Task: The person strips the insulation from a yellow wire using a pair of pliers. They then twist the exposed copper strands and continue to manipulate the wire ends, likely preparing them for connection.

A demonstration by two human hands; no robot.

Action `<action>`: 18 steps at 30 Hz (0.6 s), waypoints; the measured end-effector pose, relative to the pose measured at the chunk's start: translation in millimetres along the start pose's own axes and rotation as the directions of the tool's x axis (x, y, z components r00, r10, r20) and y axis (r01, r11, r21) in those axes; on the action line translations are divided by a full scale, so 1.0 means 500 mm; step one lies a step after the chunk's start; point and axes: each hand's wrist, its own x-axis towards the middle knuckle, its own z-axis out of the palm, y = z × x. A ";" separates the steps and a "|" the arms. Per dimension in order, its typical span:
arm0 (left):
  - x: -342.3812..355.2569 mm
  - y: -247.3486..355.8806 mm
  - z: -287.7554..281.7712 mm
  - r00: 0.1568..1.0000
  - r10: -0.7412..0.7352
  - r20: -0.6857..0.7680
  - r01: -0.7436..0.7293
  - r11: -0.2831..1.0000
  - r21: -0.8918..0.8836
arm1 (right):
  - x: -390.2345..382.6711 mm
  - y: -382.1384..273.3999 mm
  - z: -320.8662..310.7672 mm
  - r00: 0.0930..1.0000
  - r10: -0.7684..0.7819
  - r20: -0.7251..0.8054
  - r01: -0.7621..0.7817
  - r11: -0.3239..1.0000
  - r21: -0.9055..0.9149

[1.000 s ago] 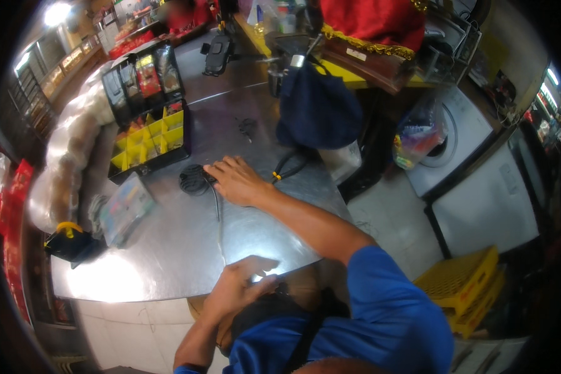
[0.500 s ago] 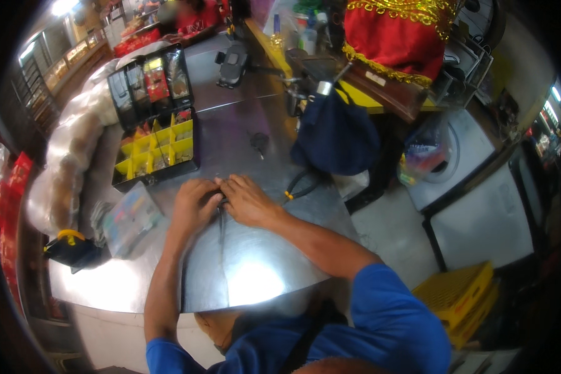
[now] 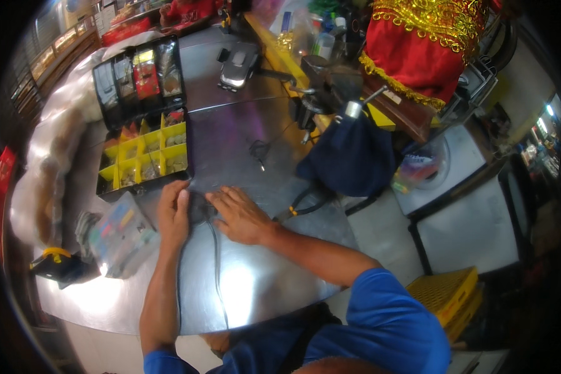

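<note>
My left hand (image 3: pixel 173 209) is at the middle of the metal table, fingers pressed together and thumb alongside; what they grip, if anything, is hidden. My right hand (image 3: pixel 238 215) lies a little to the right, its fingers stretched out over the tabletop. Between the hands is a small dark patch, too blurred to name. From there a thin grey cord (image 3: pixel 217 268) trails toward the table's front edge. Beyond my left hand stands an open black case (image 3: pixel 144 186) with yellow compartments holding small parts. Pliers with dark and orange handles (image 3: pixel 302 206) rest by my right wrist.
A clear plastic box (image 3: pixel 126 234) sits left of my left forearm. Farther off are a small tangled dark item (image 3: pixel 259 151) and a phone holder (image 3: pixel 237 66). A navy cloth bag (image 3: pixel 352 159) hangs at the right edge. Wrapped rolls (image 3: pixel 34 190) line the left side.
My hands, which were together, have moved apart, showing the dark patch and more cord between them. My right fingers have straightened. The whole view has shifted slightly.
</note>
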 end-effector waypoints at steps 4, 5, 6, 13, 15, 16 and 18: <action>0.006 -0.006 0.003 0.990 -0.102 0.099 0.101 0.995 0.019 | 0.002 -0.002 -0.013 1.000 0.018 0.004 -0.018 0.999 0.026; 0.008 -0.007 0.005 0.989 -0.090 0.121 0.089 0.996 0.016 | 0.001 0.002 -0.015 1.000 0.025 0.005 -0.026 0.999 0.025; 0.010 -0.005 0.003 0.987 -0.076 0.140 0.074 0.997 0.016 | 0.002 0.002 -0.016 1.000 0.014 0.001 -0.014 0.999 0.030; -0.010 -0.030 -0.015 0.983 -0.084 0.165 0.077 0.996 0.052 | -0.002 0.016 0.024 0.993 -0.079 -0.092 0.087 0.992 0.094; -0.001 -0.024 -0.003 0.993 -0.037 0.114 0.033 0.999 0.033 | 0.002 0.012 0.006 0.988 -0.089 -0.124 0.096 0.994 0.056; 0.004 -0.019 0.000 0.997 -0.002 0.076 -0.003 0.997 0.074 | 0.009 0.007 -0.016 0.998 -0.049 -0.046 0.054 0.992 0.114; 0.008 -0.008 0.002 0.999 -0.034 0.024 0.035 0.999 -0.018 | 0.001 0.014 -0.008 0.992 -0.071 -0.104 0.073 0.997 0.023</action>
